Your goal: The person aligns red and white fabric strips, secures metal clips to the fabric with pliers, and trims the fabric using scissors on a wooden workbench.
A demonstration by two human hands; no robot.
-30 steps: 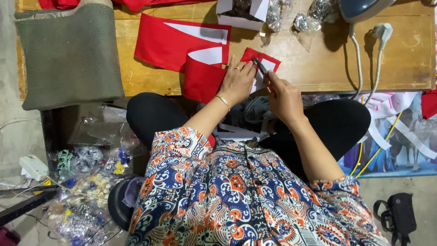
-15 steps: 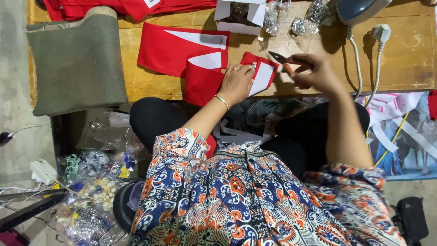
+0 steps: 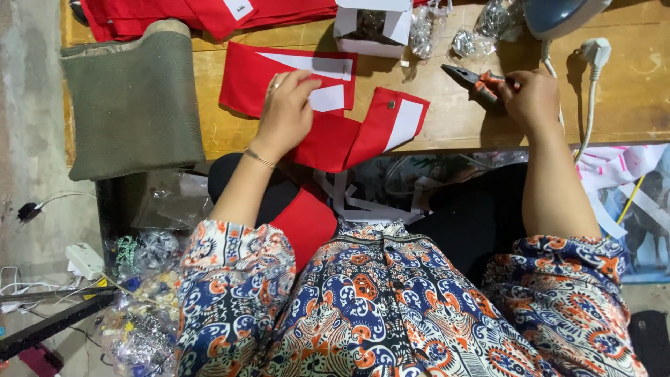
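My left hand (image 3: pixel 287 106) rests with fingers spread on red fabric pieces (image 3: pixel 279 77) with white panels, on a wooden table (image 3: pixel 447 119). A folded red piece with a small metal snap (image 3: pixel 389 120) lies just right of that hand, untouched. My right hand (image 3: pixel 532 98) is further right on the table, closed around the orange-and-black handles of pliers (image 3: pixel 471 79), whose jaws point left and lie low over the wood.
A grey-green cushion (image 3: pixel 132 105) lies on the table's left end. A white box (image 3: pixel 370 28) and clear bags of metal parts (image 3: pixel 481 31) sit at the back. An iron (image 3: pixel 558 14) and white plug (image 3: pixel 594 50) are at the right. More red fabric (image 3: pixel 202 14) is stacked behind.
My right hand carried the pliers away from the folded red piece to the right and lowered them to the table. My left hand let go of that piece and shifted left onto the other fabric.
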